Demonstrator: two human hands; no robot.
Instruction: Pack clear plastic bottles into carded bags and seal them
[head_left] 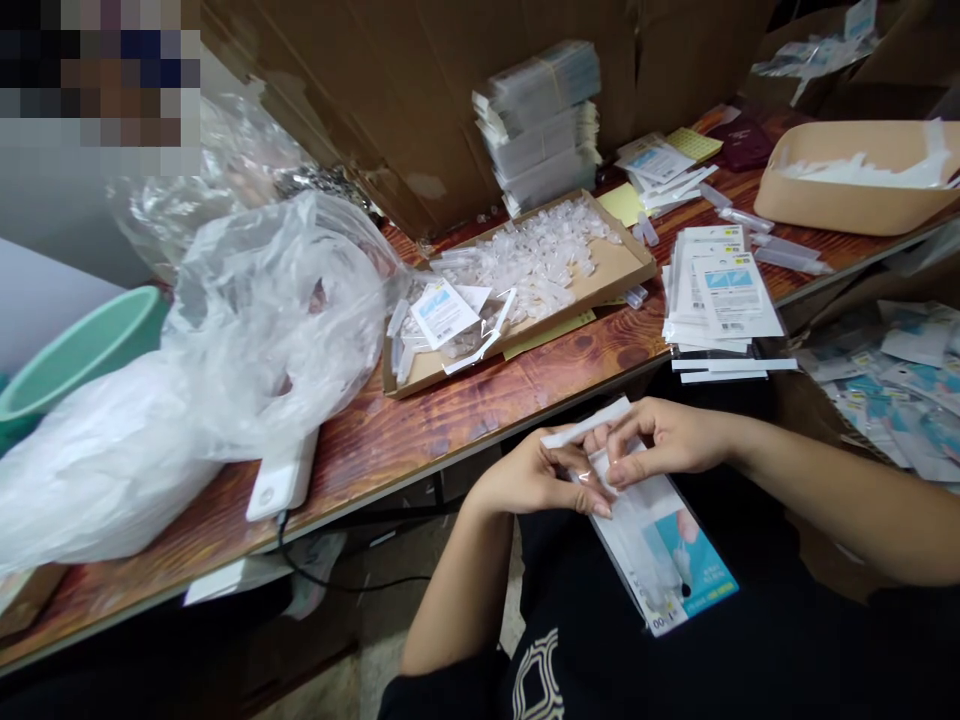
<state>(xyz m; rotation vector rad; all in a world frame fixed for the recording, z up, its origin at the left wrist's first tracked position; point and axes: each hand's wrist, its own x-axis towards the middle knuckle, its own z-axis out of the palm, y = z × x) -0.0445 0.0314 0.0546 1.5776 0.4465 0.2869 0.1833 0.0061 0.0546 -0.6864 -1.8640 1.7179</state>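
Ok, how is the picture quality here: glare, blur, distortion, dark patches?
Head view: sharp on the left hand, right hand and the flat clear packet with a blue-and-white card; white glare on the crumpled clear plastic bag; the reddish wooden table edge tilts; pixelated block top left; dark below it.

Looks glossy plastic on the packet, crinkly film on the bag left of the matt cardboard tray, varnished wood on the table beneath.

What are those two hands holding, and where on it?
A flat clear packet with a blue printed card, pinched at its top end by both the left hand and the right hand.
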